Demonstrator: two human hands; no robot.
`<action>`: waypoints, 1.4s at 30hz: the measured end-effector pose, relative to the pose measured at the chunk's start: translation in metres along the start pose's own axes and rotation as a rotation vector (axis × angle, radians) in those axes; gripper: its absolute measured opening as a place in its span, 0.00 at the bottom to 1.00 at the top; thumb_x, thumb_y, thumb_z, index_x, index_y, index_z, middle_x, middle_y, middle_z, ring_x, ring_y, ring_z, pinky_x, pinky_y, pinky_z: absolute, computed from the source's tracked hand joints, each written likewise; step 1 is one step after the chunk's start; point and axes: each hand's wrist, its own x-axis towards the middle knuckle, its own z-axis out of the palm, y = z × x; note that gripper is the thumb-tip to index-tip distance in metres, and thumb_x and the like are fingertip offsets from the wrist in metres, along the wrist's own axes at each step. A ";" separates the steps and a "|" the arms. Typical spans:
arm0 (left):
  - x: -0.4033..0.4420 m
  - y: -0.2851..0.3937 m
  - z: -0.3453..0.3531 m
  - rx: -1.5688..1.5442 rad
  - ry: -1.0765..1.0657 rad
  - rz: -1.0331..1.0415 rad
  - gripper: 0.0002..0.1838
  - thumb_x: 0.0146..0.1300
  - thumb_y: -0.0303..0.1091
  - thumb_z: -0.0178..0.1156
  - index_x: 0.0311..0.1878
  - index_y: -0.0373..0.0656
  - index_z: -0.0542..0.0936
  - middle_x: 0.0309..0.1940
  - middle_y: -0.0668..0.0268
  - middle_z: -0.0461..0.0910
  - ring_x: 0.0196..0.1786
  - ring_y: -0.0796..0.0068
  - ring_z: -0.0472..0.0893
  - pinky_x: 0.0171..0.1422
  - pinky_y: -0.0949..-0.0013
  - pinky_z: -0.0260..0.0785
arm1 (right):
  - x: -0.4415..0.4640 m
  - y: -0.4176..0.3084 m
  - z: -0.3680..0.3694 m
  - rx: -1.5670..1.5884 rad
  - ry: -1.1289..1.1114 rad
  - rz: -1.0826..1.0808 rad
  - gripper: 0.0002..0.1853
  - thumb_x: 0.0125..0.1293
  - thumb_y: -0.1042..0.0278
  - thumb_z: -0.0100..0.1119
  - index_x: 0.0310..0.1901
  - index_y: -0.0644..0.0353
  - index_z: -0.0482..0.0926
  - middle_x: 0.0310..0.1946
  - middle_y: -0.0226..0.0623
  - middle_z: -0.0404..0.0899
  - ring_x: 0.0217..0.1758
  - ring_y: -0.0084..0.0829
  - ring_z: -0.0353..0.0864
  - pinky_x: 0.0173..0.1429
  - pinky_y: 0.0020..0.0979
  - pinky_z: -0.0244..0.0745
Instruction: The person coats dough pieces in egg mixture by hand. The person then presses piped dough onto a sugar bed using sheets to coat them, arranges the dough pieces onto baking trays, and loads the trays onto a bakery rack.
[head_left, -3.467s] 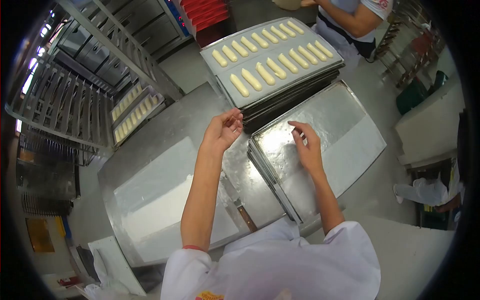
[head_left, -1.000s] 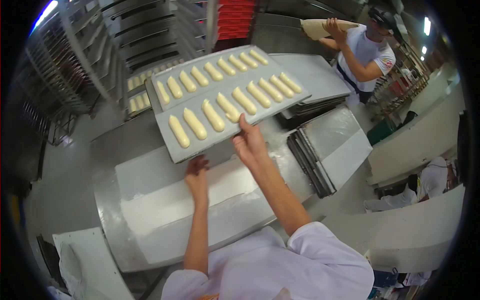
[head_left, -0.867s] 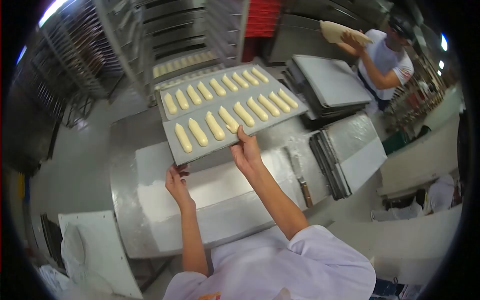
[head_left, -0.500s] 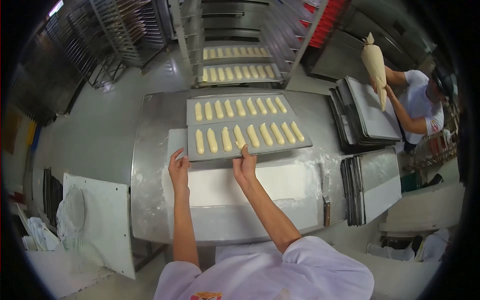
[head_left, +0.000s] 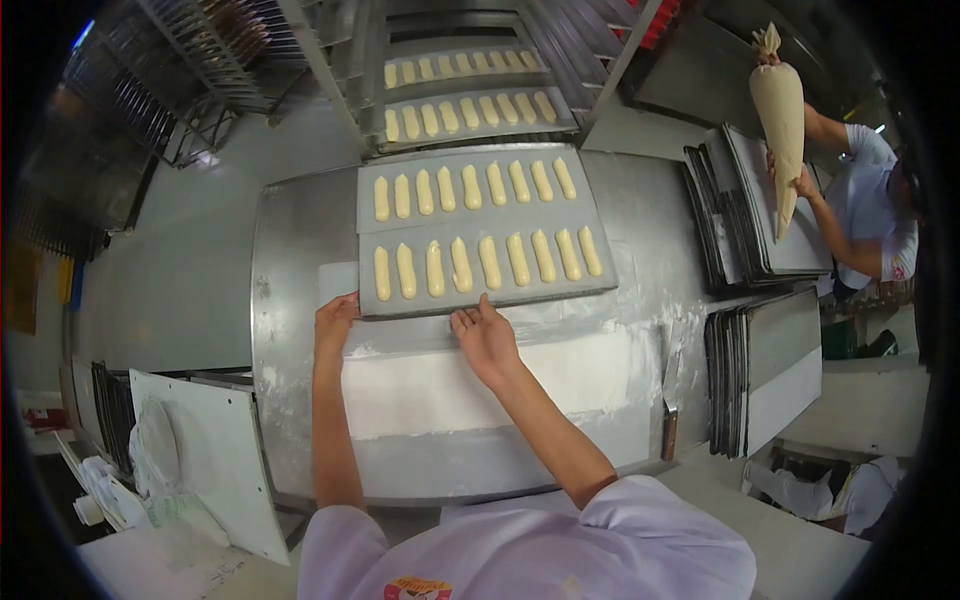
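Note:
A baking tray (head_left: 500, 221) lined with grey paper carries two rows of piped dough fingers (head_left: 489, 262). Its far side reaches past the metal table's back edge, toward the rack. At the tray's near left corner, my left hand (head_left: 335, 325) is closed on the rim. My right hand (head_left: 486, 343) is palm up at the middle of the near edge, fingers apart; a fingertip touches the rim. Below both hands, a flour-covered strip (head_left: 490, 385) lies across the table.
Straight ahead stands a rack (head_left: 590, 85) holding similar filled trays (head_left: 470, 134). Stacked trays (head_left: 730, 375) stand at the right, near a long knife or spatula with a wooden handle (head_left: 670, 430). A co-worker (head_left: 870, 200) there holds a full piping bag (head_left: 778, 130). A white board (head_left: 215, 450) leans at left.
The tray has moved away from me, toward the rack and over the table's back edge. My right hand's grip on the near rim has loosened; my left hand stays at the corner.

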 end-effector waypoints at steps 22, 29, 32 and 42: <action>0.248 0.036 0.052 0.325 0.373 0.420 0.10 0.55 0.35 0.64 0.39 0.42 0.83 0.30 0.61 0.84 0.35 0.71 0.83 0.40 0.70 0.72 | 0.165 -0.278 -0.023 -1.875 0.366 -1.336 0.07 0.56 0.75 0.55 0.35 0.67 0.80 0.33 0.51 0.76 0.38 0.49 0.75 0.45 0.42 0.70; 0.272 0.037 0.040 0.377 0.356 0.486 0.13 0.49 0.34 0.69 0.37 0.39 0.82 0.29 0.62 0.84 0.32 0.74 0.81 0.41 0.71 0.71 | 0.197 -0.312 -0.009 -1.841 0.102 -1.451 0.13 0.53 0.78 0.57 0.43 0.62 0.80 0.43 0.47 0.78 0.41 0.44 0.79 0.47 0.36 0.73; 0.304 0.022 0.025 0.181 0.221 0.504 0.11 0.52 0.32 0.68 0.37 0.36 0.83 0.32 0.63 0.83 0.35 0.74 0.79 0.43 0.70 0.71 | 0.227 -0.317 0.001 -2.006 0.093 -1.347 0.17 0.47 0.82 0.52 0.41 0.63 0.80 0.36 0.46 0.77 0.43 0.46 0.75 0.47 0.41 0.70; 0.313 0.031 0.019 0.074 0.155 0.370 0.09 0.57 0.32 0.66 0.37 0.35 0.82 0.29 0.69 0.80 0.32 0.79 0.74 0.39 0.74 0.66 | 0.220 -0.306 0.022 -1.633 0.193 -1.267 0.06 0.53 0.76 0.59 0.33 0.54 0.77 0.30 0.36 0.78 0.40 0.34 0.77 0.44 0.35 0.70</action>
